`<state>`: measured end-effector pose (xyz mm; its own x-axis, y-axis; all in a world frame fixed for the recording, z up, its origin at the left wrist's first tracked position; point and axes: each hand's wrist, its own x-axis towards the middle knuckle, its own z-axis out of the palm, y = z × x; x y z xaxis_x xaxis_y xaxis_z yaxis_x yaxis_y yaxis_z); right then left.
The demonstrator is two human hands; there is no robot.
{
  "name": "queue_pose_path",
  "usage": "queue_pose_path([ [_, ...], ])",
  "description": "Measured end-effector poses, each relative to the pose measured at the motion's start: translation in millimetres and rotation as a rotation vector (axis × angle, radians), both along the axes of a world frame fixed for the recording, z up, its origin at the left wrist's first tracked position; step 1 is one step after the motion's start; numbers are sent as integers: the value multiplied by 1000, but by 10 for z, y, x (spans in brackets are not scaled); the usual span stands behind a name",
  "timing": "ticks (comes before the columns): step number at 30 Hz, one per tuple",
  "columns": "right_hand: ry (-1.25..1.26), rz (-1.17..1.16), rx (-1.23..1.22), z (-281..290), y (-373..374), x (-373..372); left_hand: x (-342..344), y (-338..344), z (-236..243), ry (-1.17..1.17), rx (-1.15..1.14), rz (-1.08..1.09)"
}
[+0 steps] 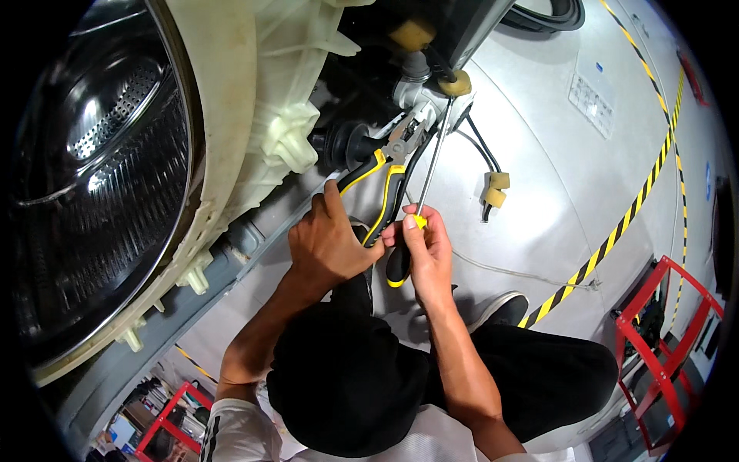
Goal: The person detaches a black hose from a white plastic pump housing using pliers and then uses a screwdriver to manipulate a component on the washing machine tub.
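Note:
My left hand [331, 239] is closed round the yellow-and-black handles of a pair of pliers [399, 146]. Their jaws point away from me, at a white plastic fitting [412, 94] beside the machine's lower edge; whether they grip part of it I cannot tell. In my right hand [428, 250] is a screwdriver [437, 158], its black-and-yellow handle between thumb and fingers. The long shaft runs up to the same fitting, close to a tan foam-like piece [456, 83], which hides the tip. A black ribbed rubber part [346, 145] sits left of the pliers' jaws.
An opened washing machine with a metal drum [115, 131] and pale plastic tub [223, 100] fills the left. Dark cables with tan blocks [496, 190] and a thin grey cord [508, 271] lie on the floor. Striped tape [616, 235] and a red frame [654, 362] are at right.

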<state>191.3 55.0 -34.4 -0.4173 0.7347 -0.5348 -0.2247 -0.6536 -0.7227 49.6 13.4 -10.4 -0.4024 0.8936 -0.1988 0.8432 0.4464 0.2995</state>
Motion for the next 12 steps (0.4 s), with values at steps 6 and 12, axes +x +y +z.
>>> queue_pose_path([
  [6, -172, -235, -82, 7, -62, -93, -67, -21, 4, -129, -32, -28],
  [12, -142, -157, -15, -88, 2, 9, -132, -8, 45, -228, -87, -30],
])
